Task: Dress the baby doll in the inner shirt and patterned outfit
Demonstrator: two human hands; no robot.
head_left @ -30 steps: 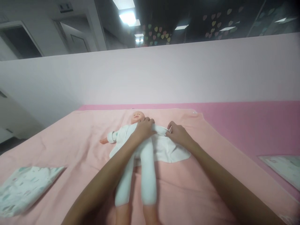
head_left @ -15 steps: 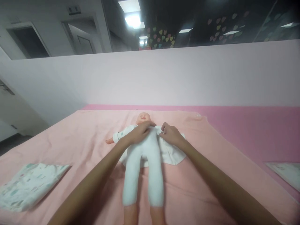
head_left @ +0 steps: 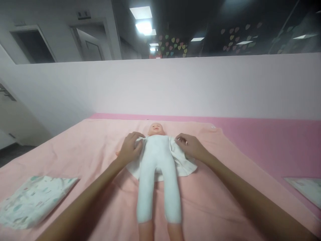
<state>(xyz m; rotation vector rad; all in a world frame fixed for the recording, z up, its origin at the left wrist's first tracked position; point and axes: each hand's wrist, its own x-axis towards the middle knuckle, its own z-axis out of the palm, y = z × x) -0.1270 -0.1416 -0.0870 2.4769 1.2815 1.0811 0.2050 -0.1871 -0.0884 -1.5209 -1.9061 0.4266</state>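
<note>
A baby doll [head_left: 157, 150] with a white cloth body lies on its back, head away from me and legs toward me. A white doll's shirt [head_left: 184, 164] is spread open under it and to both sides, leaving the front of the body uncovered. At the doll's left-hand side in view, my left hand [head_left: 130, 147] has its fingers curled on the shirt's edge near the shoulder. My right hand [head_left: 192, 146] pinches the shirt by the opposite shoulder. Both doll arms are mostly hidden by the shirt and my hands; one small doll hand shows beside my left wrist.
A pink blanket [head_left: 100, 144] covers the surface under the doll. A folded white printed cloth [head_left: 37, 201] lies at the near left, and another printed cloth [head_left: 307, 189] at the far right. Behind stands a white low wall [head_left: 175, 87] with dark glass above.
My left hand has moved left from the doll's chest to the shirt's edge at its shoulder. My right hand stays at the other shoulder. The view has shifted slightly.
</note>
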